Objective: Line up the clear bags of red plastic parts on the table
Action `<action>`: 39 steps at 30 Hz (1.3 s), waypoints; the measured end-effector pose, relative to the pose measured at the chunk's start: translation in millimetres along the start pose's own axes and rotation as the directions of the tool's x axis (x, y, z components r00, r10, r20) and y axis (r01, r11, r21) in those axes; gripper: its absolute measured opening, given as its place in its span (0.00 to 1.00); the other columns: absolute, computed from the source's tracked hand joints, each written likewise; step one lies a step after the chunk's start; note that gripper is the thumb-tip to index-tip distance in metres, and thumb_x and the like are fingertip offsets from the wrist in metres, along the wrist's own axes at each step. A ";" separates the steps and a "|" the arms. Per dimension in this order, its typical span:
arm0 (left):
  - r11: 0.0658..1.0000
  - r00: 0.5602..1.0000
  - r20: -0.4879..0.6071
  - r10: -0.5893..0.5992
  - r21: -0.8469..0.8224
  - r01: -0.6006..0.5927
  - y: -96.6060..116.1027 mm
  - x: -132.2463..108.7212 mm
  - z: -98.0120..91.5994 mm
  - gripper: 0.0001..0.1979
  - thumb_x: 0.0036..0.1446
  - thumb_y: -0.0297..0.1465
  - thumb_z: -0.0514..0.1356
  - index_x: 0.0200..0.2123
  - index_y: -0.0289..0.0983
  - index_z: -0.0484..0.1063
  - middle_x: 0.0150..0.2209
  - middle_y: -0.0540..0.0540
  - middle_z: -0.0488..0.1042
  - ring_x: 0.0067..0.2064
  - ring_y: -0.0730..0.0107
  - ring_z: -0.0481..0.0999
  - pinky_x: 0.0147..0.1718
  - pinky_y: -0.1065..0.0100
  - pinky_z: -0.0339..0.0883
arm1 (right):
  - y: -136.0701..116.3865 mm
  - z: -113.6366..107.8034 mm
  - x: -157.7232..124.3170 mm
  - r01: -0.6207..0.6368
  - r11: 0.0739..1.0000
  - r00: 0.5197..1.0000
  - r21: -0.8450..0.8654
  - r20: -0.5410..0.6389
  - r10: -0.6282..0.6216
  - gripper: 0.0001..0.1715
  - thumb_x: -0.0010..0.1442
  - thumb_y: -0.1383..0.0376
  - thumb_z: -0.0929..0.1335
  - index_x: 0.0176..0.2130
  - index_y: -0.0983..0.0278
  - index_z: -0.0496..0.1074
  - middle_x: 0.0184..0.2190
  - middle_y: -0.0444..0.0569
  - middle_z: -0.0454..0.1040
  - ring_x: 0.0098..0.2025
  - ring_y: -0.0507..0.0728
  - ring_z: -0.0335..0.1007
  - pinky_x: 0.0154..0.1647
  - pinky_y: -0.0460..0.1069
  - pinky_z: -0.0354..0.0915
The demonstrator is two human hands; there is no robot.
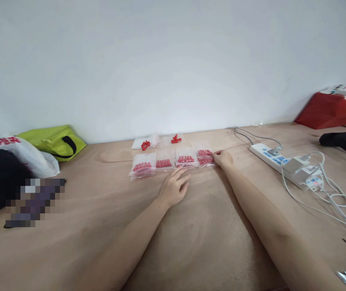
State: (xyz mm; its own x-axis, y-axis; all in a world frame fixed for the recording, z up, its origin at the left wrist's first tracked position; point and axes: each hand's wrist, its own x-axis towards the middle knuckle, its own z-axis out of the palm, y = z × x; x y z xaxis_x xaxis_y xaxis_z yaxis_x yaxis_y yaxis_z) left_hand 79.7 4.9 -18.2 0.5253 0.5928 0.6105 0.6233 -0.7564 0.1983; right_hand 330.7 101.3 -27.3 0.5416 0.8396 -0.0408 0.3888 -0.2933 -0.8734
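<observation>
Pale wall [173, 68] backs a wooden surface [218, 238]; clock directions run from the wearer's place at the bottom centre. At twelve o'clock lie clear zip bags of small red pieces, in two rows. Along the nearer row, left to right, come a layered stack [142, 166], a second bag [164, 162], a third bag [186, 158] and a rightmost bag [204, 157], their pieces lined up side by side. Behind, toward the wall, a back left bag [137, 142] and a back right bag [166, 139] go with loose clusters of red pieces; whether these lie inside or on top is unclear.

Left hand [173, 189] is spread loosely and holds nothing visible, its fingertips just beside the third bag's near edge. Right hand [223, 158] touches the rightmost bag at its three o'clock edge, fingers bent and drawn together; whether they pinch it, I cannot tell.

Between ten and eleven sits a green bag [49, 139]; at two, a power strip [277, 159] and, farther off, a red bag [327, 111] holding white items [339, 89].
</observation>
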 end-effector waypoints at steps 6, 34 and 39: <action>0.999 0.999 0.001 -0.040 0.026 0.040 -24.2 -33.6 -38.8 0.12 0.53 0.27 0.53 0.42 0.38 0.70 0.44 0.43 0.70 0.52 0.60 0.64 0.48 0.54 0.65 | -9.1 1.2 -8.1 0.037 0.945 0.999 0.325 0.006 -0.042 0.09 0.53 0.60 0.62 0.25 0.62 0.59 0.26 0.46 0.71 0.37 0.55 0.70 0.36 0.49 0.65; 0.991 0.988 -0.109 0.106 0.089 -0.097 -47.5 -30.8 -32.8 0.13 0.58 0.28 0.50 0.44 0.39 0.68 0.43 0.45 0.72 0.43 0.72 0.73 0.42 0.69 0.71 | -9.2 30.3 -122.8 0.854 0.412 0.360 0.317 0.210 -0.909 0.13 0.54 0.69 0.63 0.41 0.60 0.66 0.42 0.50 0.68 0.44 0.54 0.66 0.41 0.52 0.68; 0.994 0.983 -0.155 0.100 0.070 -0.090 -45.9 -27.0 -37.9 0.11 0.57 0.26 0.50 0.41 0.37 0.69 0.40 0.46 0.74 0.42 0.73 0.73 0.42 0.70 0.71 | -7.1 32.1 -114.0 0.992 0.129 0.129 -0.008 0.159 -0.979 0.12 0.58 0.70 0.59 0.39 0.63 0.69 0.37 0.52 0.72 0.39 0.54 0.70 0.39 0.49 0.68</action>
State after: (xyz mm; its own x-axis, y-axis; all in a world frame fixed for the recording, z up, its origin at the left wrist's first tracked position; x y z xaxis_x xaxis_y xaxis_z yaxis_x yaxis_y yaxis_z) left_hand 14.9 13.1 -14.8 0.4885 0.4643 0.7388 0.6123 -0.7856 0.0888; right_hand 242.2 22.3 -32.0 -0.4293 0.4677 0.7726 0.5931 0.7912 -0.1493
